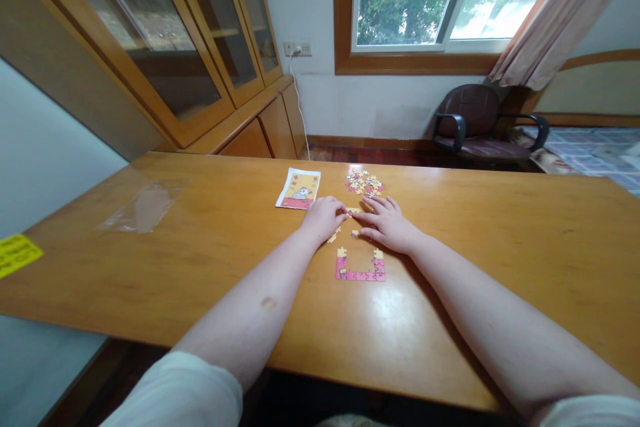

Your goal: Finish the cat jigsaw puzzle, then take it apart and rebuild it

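My left hand (324, 219) is curled, with its fingertips closed at the left end of a short row of yellow jigsaw puzzle pieces (351, 213). Fingers spread, my right hand (386, 224) rests at the right end of that row. Between my hands and a little nearer lies a small loose piece (355, 234). A few joined yellow pieces (334, 235) lie slanted just below my left hand. Closer to me, a U-shaped pink and yellow puzzle border (360, 275) lies flat. My fingers hide part of the row.
Beyond my hands is a loose pile of puzzle pieces (364, 182). A picture sheet with a cartoon animal (299, 191) lies left of it. A clear plastic bag (150, 205) is on the table's (210, 267) left side. A chair (473, 121) stands past the far edge.
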{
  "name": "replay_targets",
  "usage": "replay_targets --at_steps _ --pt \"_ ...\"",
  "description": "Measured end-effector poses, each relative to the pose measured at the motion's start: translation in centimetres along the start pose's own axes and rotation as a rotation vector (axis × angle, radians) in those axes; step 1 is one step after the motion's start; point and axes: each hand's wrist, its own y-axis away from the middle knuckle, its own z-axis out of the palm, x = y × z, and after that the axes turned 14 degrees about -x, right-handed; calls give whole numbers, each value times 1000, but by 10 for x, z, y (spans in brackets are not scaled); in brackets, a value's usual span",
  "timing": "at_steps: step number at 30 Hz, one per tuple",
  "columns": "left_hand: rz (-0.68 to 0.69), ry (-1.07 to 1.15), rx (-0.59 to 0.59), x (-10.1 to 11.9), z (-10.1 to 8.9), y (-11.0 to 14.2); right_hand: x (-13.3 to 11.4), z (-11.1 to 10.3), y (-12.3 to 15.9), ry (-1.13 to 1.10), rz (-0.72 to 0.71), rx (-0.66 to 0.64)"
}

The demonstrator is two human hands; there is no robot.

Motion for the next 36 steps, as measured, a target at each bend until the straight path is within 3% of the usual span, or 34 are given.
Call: replay_targets --at_steps 13,17,20,23,27,36 --pt "-19 -29 -16 0 -1 0 -2 -3 1 5 102 -23" --pt "-26 17 47 -4 -4 0 0 -3 2 5 96 3" --pt "-99 44 115 -14 -13 4 4 -2 3 -6 98 33" --pt "-267 -12 148 -24 -24 10 8 -1 3 -26 105 59" --pt "-332 -62 71 -31 -34 16 12 0 3 -53 127 120" --pt "-183 -106 -81 -30 -23 10 18 3 2 -110 126 206"
